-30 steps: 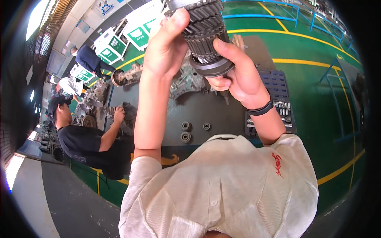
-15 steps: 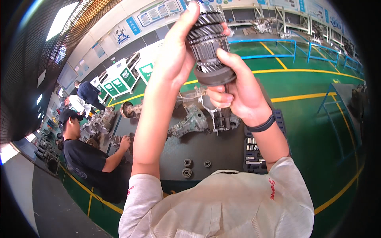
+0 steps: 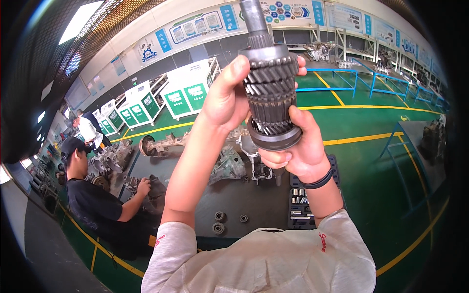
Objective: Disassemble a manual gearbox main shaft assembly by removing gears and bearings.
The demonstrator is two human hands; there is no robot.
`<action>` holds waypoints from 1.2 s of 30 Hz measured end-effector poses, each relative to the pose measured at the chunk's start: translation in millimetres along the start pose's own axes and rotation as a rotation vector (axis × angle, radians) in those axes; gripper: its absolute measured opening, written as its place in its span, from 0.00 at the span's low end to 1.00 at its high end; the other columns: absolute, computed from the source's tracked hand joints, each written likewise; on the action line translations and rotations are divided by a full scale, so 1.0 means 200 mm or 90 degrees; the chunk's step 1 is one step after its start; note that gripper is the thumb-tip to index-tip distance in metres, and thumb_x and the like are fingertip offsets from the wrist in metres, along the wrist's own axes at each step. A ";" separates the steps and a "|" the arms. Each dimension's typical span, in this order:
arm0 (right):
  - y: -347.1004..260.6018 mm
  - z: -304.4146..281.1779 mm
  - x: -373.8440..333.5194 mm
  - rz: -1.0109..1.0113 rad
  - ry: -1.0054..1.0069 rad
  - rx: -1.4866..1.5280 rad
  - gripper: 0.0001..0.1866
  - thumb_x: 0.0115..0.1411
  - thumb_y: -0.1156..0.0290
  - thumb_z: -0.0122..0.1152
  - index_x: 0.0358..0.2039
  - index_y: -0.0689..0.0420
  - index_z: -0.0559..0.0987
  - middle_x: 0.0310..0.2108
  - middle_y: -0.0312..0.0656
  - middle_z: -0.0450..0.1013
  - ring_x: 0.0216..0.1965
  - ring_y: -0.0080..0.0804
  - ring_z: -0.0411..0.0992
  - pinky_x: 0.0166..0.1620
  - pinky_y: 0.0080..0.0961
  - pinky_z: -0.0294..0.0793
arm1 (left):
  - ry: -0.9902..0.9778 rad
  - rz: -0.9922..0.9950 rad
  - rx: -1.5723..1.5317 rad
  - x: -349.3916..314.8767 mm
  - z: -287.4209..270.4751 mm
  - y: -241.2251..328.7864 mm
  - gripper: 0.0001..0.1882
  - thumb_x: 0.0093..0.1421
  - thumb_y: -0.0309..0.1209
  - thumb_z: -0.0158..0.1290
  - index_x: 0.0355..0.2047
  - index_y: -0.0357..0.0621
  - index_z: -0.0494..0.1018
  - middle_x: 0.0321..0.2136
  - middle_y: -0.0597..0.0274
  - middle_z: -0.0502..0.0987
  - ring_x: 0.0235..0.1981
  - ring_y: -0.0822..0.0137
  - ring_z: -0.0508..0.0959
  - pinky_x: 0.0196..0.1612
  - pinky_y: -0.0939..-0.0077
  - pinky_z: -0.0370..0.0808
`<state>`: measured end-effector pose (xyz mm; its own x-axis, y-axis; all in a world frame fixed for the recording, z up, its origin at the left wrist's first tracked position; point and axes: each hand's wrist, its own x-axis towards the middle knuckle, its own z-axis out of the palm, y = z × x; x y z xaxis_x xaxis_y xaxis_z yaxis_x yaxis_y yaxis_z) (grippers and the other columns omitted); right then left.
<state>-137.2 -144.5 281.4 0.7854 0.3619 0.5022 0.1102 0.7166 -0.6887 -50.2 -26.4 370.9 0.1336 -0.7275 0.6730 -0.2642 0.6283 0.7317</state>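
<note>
A steel gear shaft [image 3: 271,90] with several helical gears stands nearly upright, raised in front of me above the workbench [image 3: 210,200]. My left hand [image 3: 228,95] wraps its upper gears from the left, thumb along the near side and fingertips showing past the right edge. Lower down, my right hand [image 3: 303,146] grips the wide dark ring at the bottom, its thumb pressed on the side and fingers curled beneath. The bare shaft end points up past the top of the picture. Behind the hands, an open metal housing [image 3: 261,166] lies on the bench, partly hidden.
Three small ring-shaped parts [image 3: 218,228] lie on the bench near me. A socket tool case [image 3: 302,205] sits open at the right. Another metal casting [image 3: 228,165] rests mid-bench. At the left, a co-worker in black [image 3: 93,205] handles a part. Blue railings [image 3: 327,83] stand beyond.
The gear shaft has come lower in my view with both hands still around it, and its upper end now shows. The whole background has shifted slightly left.
</note>
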 end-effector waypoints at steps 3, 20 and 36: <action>0.01 -0.02 0.02 -0.043 0.012 -0.061 0.38 0.60 0.40 0.53 0.51 0.66 0.69 0.23 0.40 0.68 0.10 0.19 0.54 0.14 0.18 0.51 | -0.013 -0.018 -0.027 0.00 -0.10 -0.04 0.57 0.51 0.69 0.55 0.62 0.27 0.58 0.56 0.37 0.68 0.57 0.48 0.72 0.60 0.54 0.71; 0.35 -0.20 -0.07 -0.188 0.254 -0.213 0.45 0.45 0.42 0.73 0.54 0.63 0.72 0.43 0.44 0.76 0.35 0.35 0.77 0.31 0.34 0.78 | -0.089 0.058 -0.057 -0.17 -0.12 -0.14 0.39 0.53 0.33 0.65 0.62 0.37 0.59 0.50 0.55 0.75 0.49 0.67 0.75 0.54 0.71 0.71; 0.81 -0.81 -0.38 -0.150 0.310 -0.266 0.35 0.50 0.33 0.61 0.36 0.56 0.72 0.18 0.35 0.62 0.17 0.27 0.56 0.24 0.26 0.52 | 0.098 -0.236 0.246 -0.56 -0.10 -0.40 0.25 0.44 0.51 0.66 0.36 0.47 0.82 0.29 0.63 0.82 0.32 0.68 0.81 0.39 0.76 0.75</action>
<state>-80.7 -152.4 46.6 0.8854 -0.1550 0.4383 0.4608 0.4173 -0.7833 -24.8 10.2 238.5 0.4149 -0.8135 0.4076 -0.5004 0.1701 0.8489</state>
